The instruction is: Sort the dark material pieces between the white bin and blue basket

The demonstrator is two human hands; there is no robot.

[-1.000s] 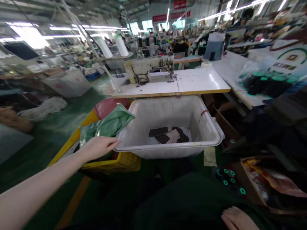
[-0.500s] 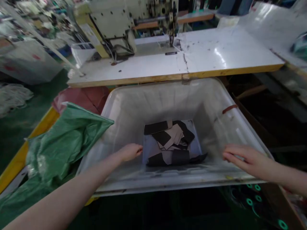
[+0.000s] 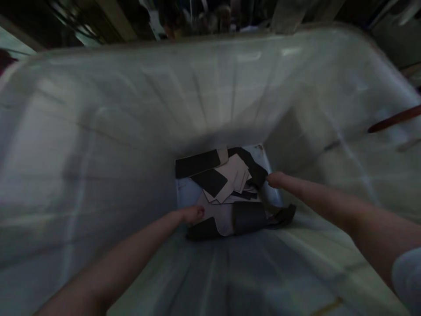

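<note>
Dark and light-grey flat pieces (image 3: 214, 182) lie in a loose pile on the bottom of a deep whitish plastic bin (image 3: 210, 96). My left hand (image 3: 194, 213) is at the pile's lower left, beside a dark piece (image 3: 204, 229); its fingers look curled, and any hold is hard to make out. My right hand (image 3: 275, 180) is at the pile's right edge, close to a dark curved piece (image 3: 253, 166). Its fingers are blurred and mostly hidden, so whether it grips that piece cannot be seen.
The bin's high sloping walls surround both forearms. A red-brown strip (image 3: 394, 119) marks the right wall. Beyond the far rim are dark frame parts and cables, blurred.
The view has moved down and closer, so the bin fills it and the sewing table is gone. Both hands have reached deeper into the bin, the right one moving inward to the pile.
</note>
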